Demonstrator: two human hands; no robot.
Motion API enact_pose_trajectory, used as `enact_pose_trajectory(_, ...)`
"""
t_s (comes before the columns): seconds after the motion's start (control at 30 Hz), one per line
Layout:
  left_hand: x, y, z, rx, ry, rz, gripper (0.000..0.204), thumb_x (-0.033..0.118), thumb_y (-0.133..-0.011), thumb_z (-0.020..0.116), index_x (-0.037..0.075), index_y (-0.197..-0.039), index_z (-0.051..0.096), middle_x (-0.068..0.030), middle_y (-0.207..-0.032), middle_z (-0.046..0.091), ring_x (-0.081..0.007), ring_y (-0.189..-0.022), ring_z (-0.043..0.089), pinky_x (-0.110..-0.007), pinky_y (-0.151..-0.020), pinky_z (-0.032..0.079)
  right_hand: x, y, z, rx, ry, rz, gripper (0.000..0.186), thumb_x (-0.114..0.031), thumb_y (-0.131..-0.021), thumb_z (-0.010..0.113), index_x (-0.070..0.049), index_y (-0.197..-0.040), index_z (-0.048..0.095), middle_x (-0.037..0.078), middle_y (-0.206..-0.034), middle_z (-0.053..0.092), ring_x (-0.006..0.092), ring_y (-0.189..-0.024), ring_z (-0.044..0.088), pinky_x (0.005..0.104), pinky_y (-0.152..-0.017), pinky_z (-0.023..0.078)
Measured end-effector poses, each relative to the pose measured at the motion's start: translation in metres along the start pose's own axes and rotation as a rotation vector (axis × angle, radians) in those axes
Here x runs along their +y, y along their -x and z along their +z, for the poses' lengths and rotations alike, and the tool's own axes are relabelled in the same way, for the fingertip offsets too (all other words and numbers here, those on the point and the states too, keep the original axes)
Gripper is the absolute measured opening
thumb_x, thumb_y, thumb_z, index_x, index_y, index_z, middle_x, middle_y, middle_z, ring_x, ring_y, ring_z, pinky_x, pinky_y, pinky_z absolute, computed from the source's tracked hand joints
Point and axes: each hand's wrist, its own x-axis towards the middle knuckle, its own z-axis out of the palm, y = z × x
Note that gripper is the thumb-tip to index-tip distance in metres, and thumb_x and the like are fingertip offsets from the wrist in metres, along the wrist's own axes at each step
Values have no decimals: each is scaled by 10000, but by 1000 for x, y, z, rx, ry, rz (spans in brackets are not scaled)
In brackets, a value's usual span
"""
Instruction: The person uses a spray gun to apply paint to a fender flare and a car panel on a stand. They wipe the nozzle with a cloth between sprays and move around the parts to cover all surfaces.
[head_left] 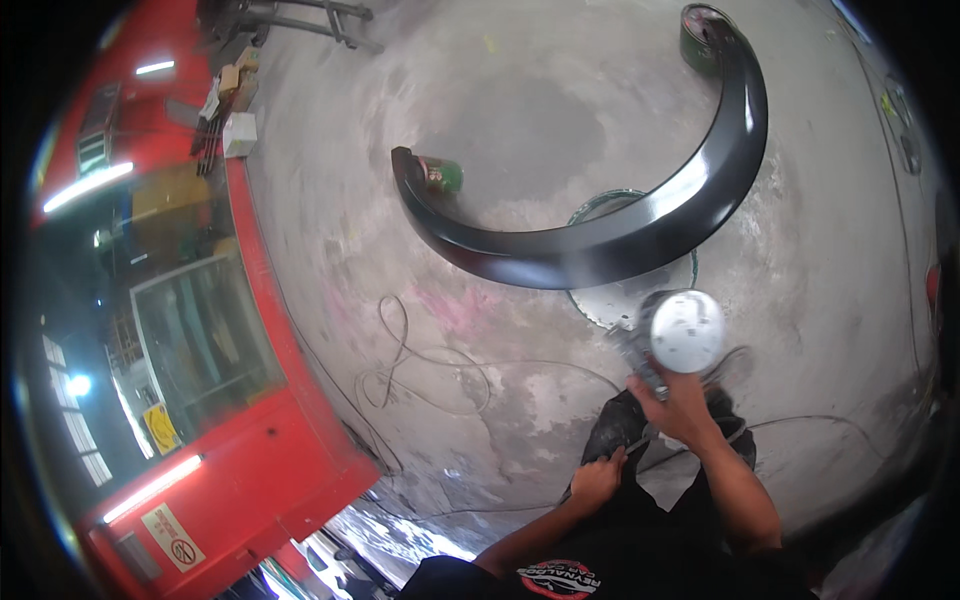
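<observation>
My right hand point(675, 408) is closed round the handle of a spray gun point(635, 358), blurred by motion. A round white paint cup point(688, 330) tops the gun. Lower and to the left, my left hand point(598, 480) grips a thin air hose point(637, 443). Ahead of the gun lies a long, curved, glossy black car body panel point(570, 262), like a fender flare. Its left end is by a green can point(443, 176) lying on its side. Its far right end rests at another can point(697, 48). The middle lies over a round bucket point(605, 202), mostly hidden.
The hose loops point(400, 350) across the grey concrete floor point(520, 150) at the left. A red booth wall with a window point(205, 330) stands along the left side. Boxes point(240, 134) lie beside it, and a metal stand point(330, 22) is at the far left.
</observation>
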Motion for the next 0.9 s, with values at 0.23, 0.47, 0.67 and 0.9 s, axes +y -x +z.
enact_pose_trajectory(0.23, -32, 28, 23, -54, -99, 76, 326, 363, -975, 395, 167, -1199, 526, -174, -751, 659, -389, -626, 650, -493, -540, 527, 27, 22, -4, -202, -21, 229, 491, -326, -823, 682, 92, -1070, 612, 269, -1067, 626, 356, -1039, 597, 405, -911, 446)
enact_pose_trajectory(0.47, -49, 53, 53, 38, -119, 140, 317, 367, -958, 447, 200, -1194, 577, -176, -693, 649, -375, -597, 640, -486, -522, 514, 103, 6, -115, 485, 34, 395, 723, -504, -858, 591, 132, -1196, 525, 292, -1012, 626, 320, -1018, 615, 381, -874, 462)
enact_pose_trajectory(0.67, -77, 81, 55, 86, -99, 35, 349, 373, -962, 435, 203, -1240, 561, -205, -745, 655, -397, -652, 640, -505, -604, 512, 108, 10, -139, 1018, 60, 376, 533, -493, -878, 569, 7, -1050, 634, 176, -771, 633, 251, -799, 629, 363, -735, 468)
enact_pose_trajectory(0.9, -179, 88, 39, 23, -213, -59, 376, 401, -969, 398, 202, -1242, 562, -205, -761, 662, -401, -664, 646, -514, -610, 514, 98, 54, -3, 824, -226, 321, 564, -396, -869, 621, 113, -1109, 579, 232, -899, 663, 261, -867, 642, 346, -783, 474)
